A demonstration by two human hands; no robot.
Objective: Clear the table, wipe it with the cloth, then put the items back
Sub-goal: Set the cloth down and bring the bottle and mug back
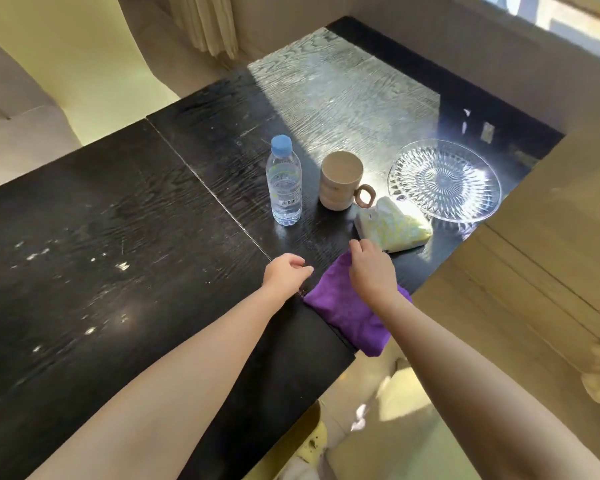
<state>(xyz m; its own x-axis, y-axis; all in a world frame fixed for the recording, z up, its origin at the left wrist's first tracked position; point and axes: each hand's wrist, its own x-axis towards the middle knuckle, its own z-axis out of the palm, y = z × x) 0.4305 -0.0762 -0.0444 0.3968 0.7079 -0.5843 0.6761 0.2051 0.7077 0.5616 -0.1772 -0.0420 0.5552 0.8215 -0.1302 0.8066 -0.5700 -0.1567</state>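
Purple and plush, the cloth [347, 308] lies folded into a rough oblong at the near right edge of the worktop [118, 237]. Its long axis runs diagonally, from the far end near the tissue pack down toward the person, and its near end droops slightly over the worktop's edge. The nap looks soft and fleecy, like microfibre, with a rounded fold along its left side.

The right hand [373, 268] rests on the cloth's far end, fingers curled and pinching the fabric at the upper corner. The left hand [286, 271] sits just beside the cloth on the bare worktop, fingers loosely curled and holding nothing.

Black wood with a coarse, raised grain makes up the worktop; a thin seam crosses it diagonally, and pale scuffs dot its left part. Strong sunlight washes the far right portion.

Beyond the hands stand four items. A clear plastic water bottle [284, 185] with a blue cap stands upright. Just right of it is a beige ceramic mug [340, 180], its round brown handle pointing right toward the person. A soft tissue pack [394, 226] in white wrap with yellow-green print lies near the mug, its long axis running left to right. Behind it, a round cut-glass plate [444, 180] with a radiating pattern glints in the sun, near the worktop's right edge.
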